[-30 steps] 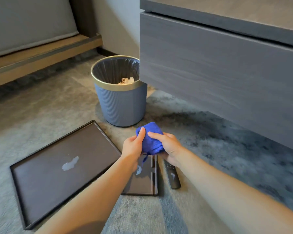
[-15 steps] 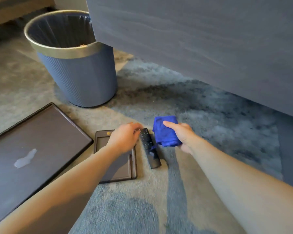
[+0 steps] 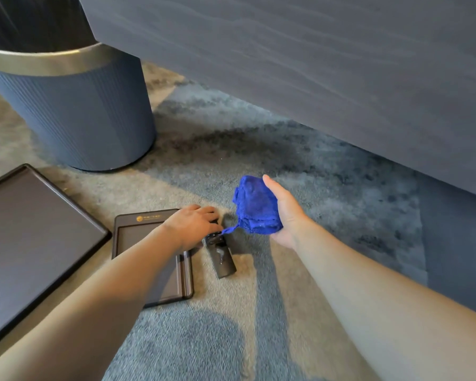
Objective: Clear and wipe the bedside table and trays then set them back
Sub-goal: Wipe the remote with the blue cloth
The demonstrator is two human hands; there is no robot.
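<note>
My right hand (image 3: 287, 215) holds a crumpled blue cloth (image 3: 254, 209) a little above the carpet. My left hand (image 3: 194, 225) reaches over the small dark tray (image 3: 138, 237) and its fingers close on the far end of a black remote (image 3: 221, 257) that lies on the carpet just right of that tray. A large dark tray (image 3: 36, 235) rests flat on the floor at the left. The grey bedside table (image 3: 313, 64) fills the upper right.
A blue ribbed waste bin (image 3: 80, 119) with a gold rim stands on the carpet behind the trays, close to the bedside table's corner. Grey patterned carpet (image 3: 327, 188) stretches under and in front of the table.
Both hands held the cloth at first. My left hand let go and moved down onto the remote, while my right hand carried the cloth off to the right. The view shifted closer and lower.
</note>
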